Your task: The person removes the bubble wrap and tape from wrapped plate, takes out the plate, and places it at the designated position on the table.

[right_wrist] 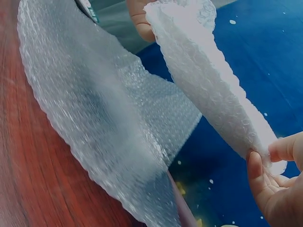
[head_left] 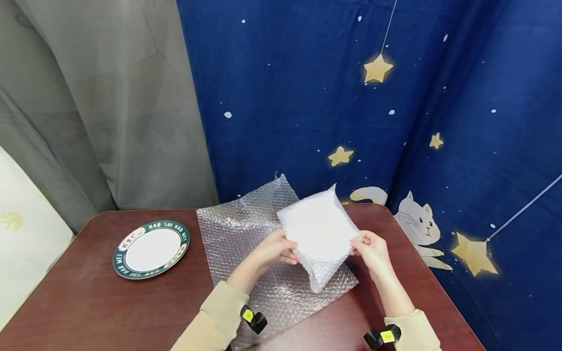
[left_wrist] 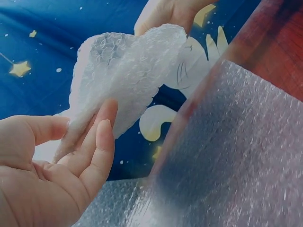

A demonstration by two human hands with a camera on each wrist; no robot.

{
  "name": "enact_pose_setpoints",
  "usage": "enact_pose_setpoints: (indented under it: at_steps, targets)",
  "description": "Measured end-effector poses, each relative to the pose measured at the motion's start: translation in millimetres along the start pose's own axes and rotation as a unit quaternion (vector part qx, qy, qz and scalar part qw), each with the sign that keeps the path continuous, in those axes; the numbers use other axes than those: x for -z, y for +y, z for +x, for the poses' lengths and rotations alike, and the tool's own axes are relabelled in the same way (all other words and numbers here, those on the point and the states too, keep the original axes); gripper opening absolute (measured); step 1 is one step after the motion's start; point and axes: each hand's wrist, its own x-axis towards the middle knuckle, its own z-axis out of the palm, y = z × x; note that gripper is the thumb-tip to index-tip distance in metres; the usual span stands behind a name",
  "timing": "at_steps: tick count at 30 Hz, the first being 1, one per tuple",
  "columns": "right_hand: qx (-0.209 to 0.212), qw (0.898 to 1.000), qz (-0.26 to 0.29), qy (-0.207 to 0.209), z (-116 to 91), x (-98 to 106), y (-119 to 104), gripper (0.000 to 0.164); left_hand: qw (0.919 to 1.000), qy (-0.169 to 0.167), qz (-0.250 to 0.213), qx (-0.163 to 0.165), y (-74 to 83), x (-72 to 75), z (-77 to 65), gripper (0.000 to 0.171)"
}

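A white bundle in bubble wrap (head_left: 320,226) is held up by both hands above the table, tilted, with pointed corners of wrap. My left hand (head_left: 274,248) pinches its left edge between thumb and fingers. At the opposite edge, my right hand (head_left: 372,249) pinches it the same way. The left wrist view shows the wrapped bundle (left_wrist: 123,78) edge-on, with the left fingers behind its near side. In the right wrist view, thumb and fingers grip the bundle's end (right_wrist: 227,104). Its contents are hidden by the wrap and glare.
Beneath the hands a large sheet of bubble wrap (head_left: 228,234) lies on the reddish-brown table (head_left: 79,302), its far corner raised against the curtain. A plate with a dark green lettered rim (head_left: 185,239) lies at the left. Blue star-patterned curtain (head_left: 298,87) hangs behind.
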Motion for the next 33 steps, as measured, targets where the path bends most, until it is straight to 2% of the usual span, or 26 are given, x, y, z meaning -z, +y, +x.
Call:
enact_pose_setpoints:
  at_steps: [8,18,24,33]
  targets:
    - [-0.011,1.0,0.02,-0.02,-6,-20,0,0.024,0.9999,0.008,0.015,0.0,-2.7,17.2,-17.1,0.023]
    - [-0.018,0.999,0.022,-0.046,-12,-42,1,0.026,0.9998,0.018,0.011,-0.006,-8.3,36.8,-37.0,0.028]
    - [-0.019,0.997,0.034,-0.06,-16,-55,6,0.026,0.9995,0.029,0.013,-0.005,-14.4,48.9,-48.6,0.025]
    - [-0.014,0.995,0.051,-0.081,-24,-72,13,0.026,0.9996,0.021,0.016,-0.005,-20.5,68.3,-61.5,0.032]
